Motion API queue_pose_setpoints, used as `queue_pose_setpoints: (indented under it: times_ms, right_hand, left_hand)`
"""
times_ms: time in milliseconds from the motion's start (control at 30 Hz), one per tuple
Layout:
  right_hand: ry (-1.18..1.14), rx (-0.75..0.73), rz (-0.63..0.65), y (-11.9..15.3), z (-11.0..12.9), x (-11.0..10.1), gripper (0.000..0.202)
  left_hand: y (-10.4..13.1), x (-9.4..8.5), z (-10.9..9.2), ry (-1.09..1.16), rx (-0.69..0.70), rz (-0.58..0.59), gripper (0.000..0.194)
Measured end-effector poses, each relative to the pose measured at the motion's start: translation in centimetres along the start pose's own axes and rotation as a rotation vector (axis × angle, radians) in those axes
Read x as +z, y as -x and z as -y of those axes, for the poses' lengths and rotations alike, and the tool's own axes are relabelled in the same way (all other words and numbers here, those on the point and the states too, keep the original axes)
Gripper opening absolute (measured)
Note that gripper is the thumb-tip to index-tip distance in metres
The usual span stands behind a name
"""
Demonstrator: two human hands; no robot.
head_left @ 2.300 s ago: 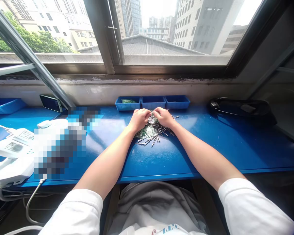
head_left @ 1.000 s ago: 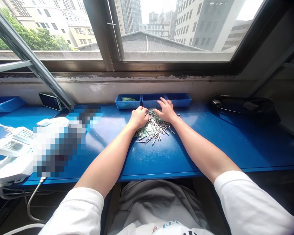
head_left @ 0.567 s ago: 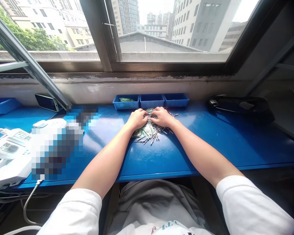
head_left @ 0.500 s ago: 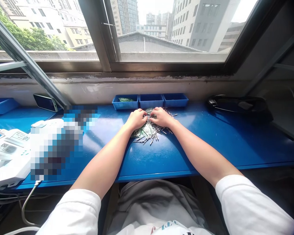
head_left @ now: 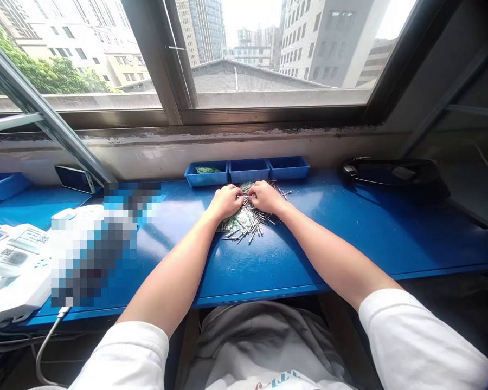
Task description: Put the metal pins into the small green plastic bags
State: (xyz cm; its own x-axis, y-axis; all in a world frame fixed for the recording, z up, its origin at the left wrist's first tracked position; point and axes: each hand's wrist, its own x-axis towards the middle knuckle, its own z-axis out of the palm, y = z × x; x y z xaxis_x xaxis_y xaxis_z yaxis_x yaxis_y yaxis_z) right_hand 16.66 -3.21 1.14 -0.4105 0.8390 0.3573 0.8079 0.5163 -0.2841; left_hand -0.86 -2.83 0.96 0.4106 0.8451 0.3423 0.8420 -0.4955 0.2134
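A loose pile of thin metal pins lies on the blue table, mixed with green-and-clear plastic pieces. My left hand rests at the pile's left side, fingers bent and pressed together at the tips. From the right, my right hand reaches over the pile with its fingers closed in a pinch, close to the left fingertips. Whatever sits between the fingers of each hand is too small to make out.
Behind the pile stand three joined blue bins, the left one holding green material. White power strips with cables and a phone are at the left. A black case lies at the right, below the window.
The view has shifted slightly. My right hand has moved a little to the left, and both hands stay over the pile.
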Motion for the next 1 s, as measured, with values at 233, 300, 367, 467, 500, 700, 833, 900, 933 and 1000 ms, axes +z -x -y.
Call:
queue_pose_setpoints:
  times_ms: [233,300,367,467,500,700,833,900,933,1000]
  right_hand:
    - [0.021,-0.04,0.024,-0.12,0.35,0.24,0.017]
    - [0.044,-0.04,0.014,-0.13,0.38,0.24,0.017]
    - [0.05,-0.034,-0.035,-0.16,0.33,0.21,0.018]
    - [-0.024,-0.04,-0.149,-0.28,0.2,0.11,0.017]
    - [-0.068,-0.045,-0.185,-0.33,0.18,0.07,0.015]
    - [-0.313,-0.041,-0.324,-0.39,0.36,-0.2,0.009]
    - [-0.319,-0.064,-0.338,-0.25,0.02,-0.1,0.008]
    - [-0.306,-0.064,-0.325,-0.24,-0.22,0.01,0.01]
    - [-0.302,-0.055,-0.319,-0.26,-0.31,0.06,0.011]
    - [-0.288,-0.026,-0.312,-0.32,-0.42,0.12,0.012]
  left_hand:
    - [-0.11,0.21,0.24,0.014,0.013,-0.015,0.027]
    - [-0.13,0.23,0.26,0.016,0.017,-0.018,0.027]
    - [-0.11,0.15,0.17,0.02,0.013,-0.024,0.027]
    - [-0.01,-0.12,-0.15,0.041,0.013,-0.082,0.024]
    - [0.01,-0.22,-0.25,0.05,0.019,-0.107,0.023]
    - [-0.09,-0.4,-0.01,0.085,0.063,-0.169,0.024]
    - [-0.15,-0.23,0.41,0.082,0.056,-0.181,0.026]
    - [-0.14,-0.17,0.4,0.078,0.066,-0.182,0.026]
    - [-0.13,-0.16,0.35,0.075,0.075,-0.189,0.026]
    - [-0.14,-0.17,0.24,0.067,0.093,-0.226,0.026]
